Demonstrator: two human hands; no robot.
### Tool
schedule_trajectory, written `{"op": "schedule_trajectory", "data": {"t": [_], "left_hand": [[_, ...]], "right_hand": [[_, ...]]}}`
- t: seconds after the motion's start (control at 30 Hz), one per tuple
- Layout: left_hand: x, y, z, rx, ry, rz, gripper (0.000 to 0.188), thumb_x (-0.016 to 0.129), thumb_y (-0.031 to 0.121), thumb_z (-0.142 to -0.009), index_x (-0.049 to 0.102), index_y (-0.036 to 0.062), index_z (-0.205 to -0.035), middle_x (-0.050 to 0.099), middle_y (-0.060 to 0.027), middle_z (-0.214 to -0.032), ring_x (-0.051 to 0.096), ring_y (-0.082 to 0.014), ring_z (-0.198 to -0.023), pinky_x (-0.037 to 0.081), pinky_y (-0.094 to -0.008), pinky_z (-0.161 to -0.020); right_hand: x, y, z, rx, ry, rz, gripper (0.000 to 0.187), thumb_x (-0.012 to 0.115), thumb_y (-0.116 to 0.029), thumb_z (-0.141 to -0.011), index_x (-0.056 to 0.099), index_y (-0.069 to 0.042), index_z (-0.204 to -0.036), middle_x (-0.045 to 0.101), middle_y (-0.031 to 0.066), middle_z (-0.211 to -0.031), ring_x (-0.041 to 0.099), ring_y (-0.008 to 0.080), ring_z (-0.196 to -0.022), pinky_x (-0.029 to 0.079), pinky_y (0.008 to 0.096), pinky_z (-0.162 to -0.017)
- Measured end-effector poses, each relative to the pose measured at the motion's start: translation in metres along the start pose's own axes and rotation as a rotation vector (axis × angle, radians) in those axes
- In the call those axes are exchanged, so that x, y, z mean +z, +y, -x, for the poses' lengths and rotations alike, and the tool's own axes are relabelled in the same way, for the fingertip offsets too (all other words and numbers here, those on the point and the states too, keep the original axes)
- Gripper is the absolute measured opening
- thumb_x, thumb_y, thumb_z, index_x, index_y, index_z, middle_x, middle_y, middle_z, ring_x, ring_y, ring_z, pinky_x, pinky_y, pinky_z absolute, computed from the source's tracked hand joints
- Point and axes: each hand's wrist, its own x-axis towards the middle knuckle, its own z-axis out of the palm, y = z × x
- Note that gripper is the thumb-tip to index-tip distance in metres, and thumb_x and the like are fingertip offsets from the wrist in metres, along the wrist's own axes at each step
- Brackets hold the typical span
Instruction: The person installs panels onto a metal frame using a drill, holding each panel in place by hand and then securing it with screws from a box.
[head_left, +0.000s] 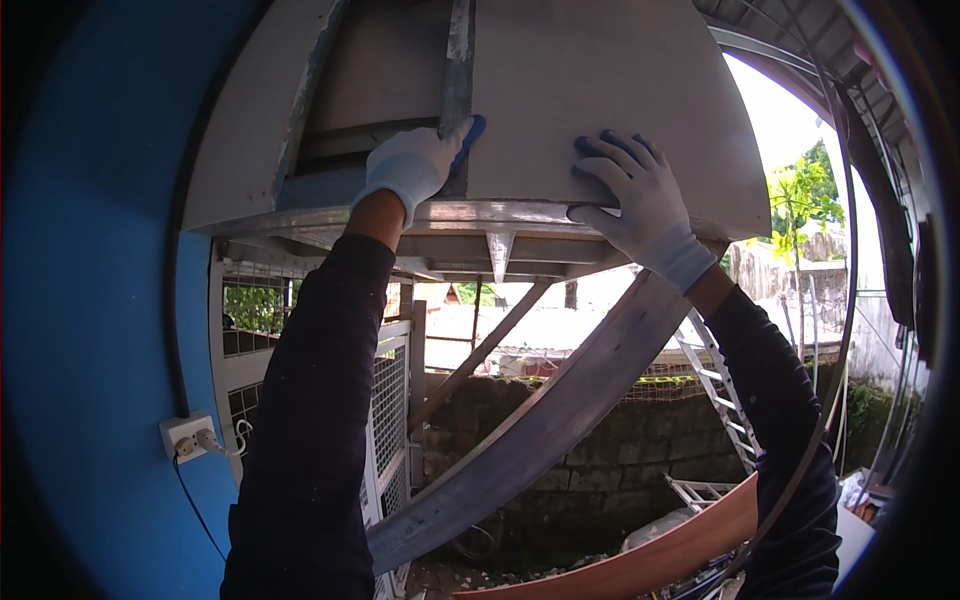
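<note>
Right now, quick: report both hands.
Left hand: curled closed at the grey strip; any held item is hidden.
Right hand: open, spread against the pale panel.

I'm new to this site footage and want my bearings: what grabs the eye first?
First, the white-gloved left hand and right hand, up at the pale panel at top centre. Then the blue wall filling the left side, and the long grey plank slanting through the middle.
</note>
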Motion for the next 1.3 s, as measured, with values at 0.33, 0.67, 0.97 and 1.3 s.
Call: {"op": "schedule_trajectory", "data": {"t": [0.33, 0.67, 0.97, 1.3], "left_hand": [[-0.002, 0.0, 0.0, -0.012, 0.003, 0.03, 0.054, 0.034, 0.023, -0.115, 0.03, 0.0394, -0.166, 0.072, -0.0123, -0.131, 0.072, -0.0335, -0.117, 0.059, -0.0505, -0.097], [0.012, -0.004, -0.002, 0.005, 0.11, 0.109, 0.06, 0.024, 0.054, -0.113, 0.06, 0.02, -0.147, 0.073, -0.0166, -0.129, 0.071, -0.0361, -0.119, 0.054, -0.0508, -0.103], [0.01, -0.003, 0.002, -0.1, 0.122, 0.354, 0.087, 0.021, 0.073, -0.106, 0.076, 0.0094, -0.125, 0.077, -0.0192, -0.119, 0.072, -0.0382, -0.116, 0.052, -0.0486, -0.104], [0.024, -0.012, 0.022, 0.014, 0.334, 0.283, 0.06, 0.046, 0.057, -0.107, 0.073, 0.0043, -0.105, 0.077, -0.0231, -0.103, 0.074, -0.0377, -0.104, 0.056, -0.0488, -0.091]], "right_hand": [[0.0, 0.0, 0.0, -0.001, -0.003, -0.002, 0.049, 0.08, -0.041, -0.089, 0.066, -0.016, -0.128, 0.06, 0.008, -0.149, 0.049, 0.0343, -0.146, 0.031, 0.0569, -0.125], [0.0, -0.001, 0.0, 0.004, 0.002, -0.003, 0.051, 0.08, -0.041, -0.088, 0.066, -0.016, -0.13, 0.059, 0.0091, -0.149, 0.047, 0.0347, -0.146, 0.03, 0.0572, -0.126], [-0.005, -0.004, -0.001, 0.016, -0.004, 0.011, 0.055, 0.08, -0.042, -0.089, 0.064, -0.017, -0.135, 0.058, 0.009, -0.15, 0.047, 0.0345, -0.147, 0.03, 0.0574, -0.126], [-0.012, -0.013, -0.002, 0.031, -0.016, 0.019, 0.057, 0.078, -0.043, -0.09, 0.062, -0.016, -0.138, 0.057, 0.0094, -0.152, 0.046, 0.0343, -0.148, 0.031, 0.0575, -0.127]]}}
